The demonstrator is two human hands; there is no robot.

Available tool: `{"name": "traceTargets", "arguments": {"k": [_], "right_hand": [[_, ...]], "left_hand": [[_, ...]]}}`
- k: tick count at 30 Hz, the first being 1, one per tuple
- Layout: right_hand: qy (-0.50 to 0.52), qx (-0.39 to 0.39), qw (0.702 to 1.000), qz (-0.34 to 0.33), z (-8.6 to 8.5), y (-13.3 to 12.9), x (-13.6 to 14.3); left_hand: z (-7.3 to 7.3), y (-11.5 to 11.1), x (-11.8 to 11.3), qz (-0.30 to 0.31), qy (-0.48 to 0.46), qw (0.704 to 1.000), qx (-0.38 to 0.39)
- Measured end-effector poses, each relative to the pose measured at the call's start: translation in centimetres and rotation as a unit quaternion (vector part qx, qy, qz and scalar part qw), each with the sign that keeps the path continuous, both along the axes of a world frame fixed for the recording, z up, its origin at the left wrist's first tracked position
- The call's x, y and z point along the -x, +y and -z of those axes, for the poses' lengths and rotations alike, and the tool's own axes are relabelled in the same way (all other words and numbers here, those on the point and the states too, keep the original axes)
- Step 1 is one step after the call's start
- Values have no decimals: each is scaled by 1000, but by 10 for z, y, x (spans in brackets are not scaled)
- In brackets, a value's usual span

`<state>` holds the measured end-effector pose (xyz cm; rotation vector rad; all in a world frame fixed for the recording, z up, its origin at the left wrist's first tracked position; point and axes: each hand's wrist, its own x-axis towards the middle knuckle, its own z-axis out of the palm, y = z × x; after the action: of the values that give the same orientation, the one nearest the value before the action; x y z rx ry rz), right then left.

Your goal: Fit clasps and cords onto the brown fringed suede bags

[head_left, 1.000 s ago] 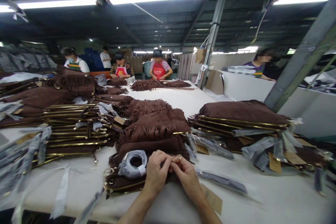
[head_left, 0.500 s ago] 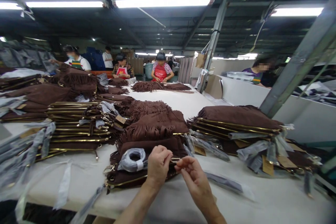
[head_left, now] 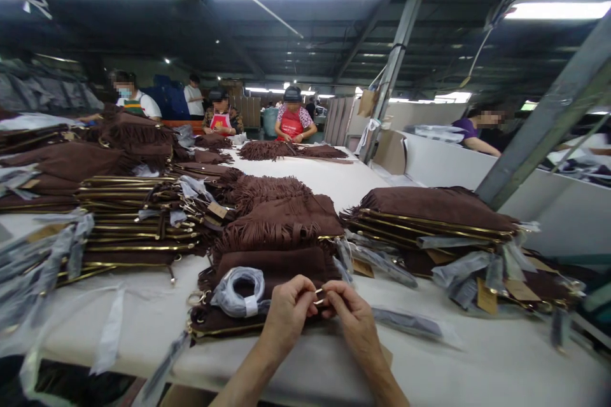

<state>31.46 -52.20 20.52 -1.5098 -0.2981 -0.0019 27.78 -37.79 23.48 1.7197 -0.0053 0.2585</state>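
Note:
A brown fringed bag [head_left: 277, 261] with gold zip edging lies in front of me, its near edge toward me. Over that bag's right side, my left hand [head_left: 290, 308] pinches a small gold metal ring [head_left: 319, 296]. My right hand [head_left: 352, 311] closes on the ring from the other side, fingertips almost touching the left ones. Exactly what part of the bag the ring joins is hidden by my fingers. Left of my hands, a coil wrapped in grey plastic [head_left: 232, 292] with a white band rests on the bag.
Stacked brown bags with gold zips [head_left: 138, 222] stand at left, and another stack [head_left: 434, 213] at right. Plastic-wrapped straps [head_left: 408, 323] lie on the white table [head_left: 449, 362]. A slanted metal post [head_left: 548, 114] rises at right. Co-workers, one in a red apron [head_left: 292, 126], work beyond.
My right hand has moved in toward the left, its fingers now closing on the gold ring. Both hands sit slightly lower and the view has tilted slightly.

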Motion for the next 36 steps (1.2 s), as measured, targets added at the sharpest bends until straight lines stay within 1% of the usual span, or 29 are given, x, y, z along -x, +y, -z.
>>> {"name": "traceTargets", "arguments": {"k": [4, 8, 13, 18, 22, 26, 31, 33, 36], "right_hand": [[4, 16, 1000, -5, 2, 0, 0], [-12, 48, 999, -8, 6, 0, 1], [-48, 88, 995, -3, 11, -3, 3], [-43, 93, 995, -3, 13, -4, 2], [-66, 119, 991, -8, 14, -4, 2], [-118, 159, 980, -7, 14, -4, 2], [-210, 219, 953, 9, 12, -2, 5], [-238, 229, 944, 19, 12, 0, 6], [-254, 231, 938, 39, 14, 3, 7]], "left_hand": [[2, -4, 1, -2, -23, 997, -75], [5, -7, 2, -20, -45, 991, -127], [6, -9, 3, -41, -55, 985, -160], [7, -9, 2, -42, -63, 978, -193], [10, -9, 1, -42, -61, 973, -218], [11, -8, 1, -40, -61, 965, -253], [16, -9, 3, -50, -33, 955, -291], [20, -12, 2, -61, -17, 954, -295], [25, -18, -1, -81, 6, 952, -295]]}}
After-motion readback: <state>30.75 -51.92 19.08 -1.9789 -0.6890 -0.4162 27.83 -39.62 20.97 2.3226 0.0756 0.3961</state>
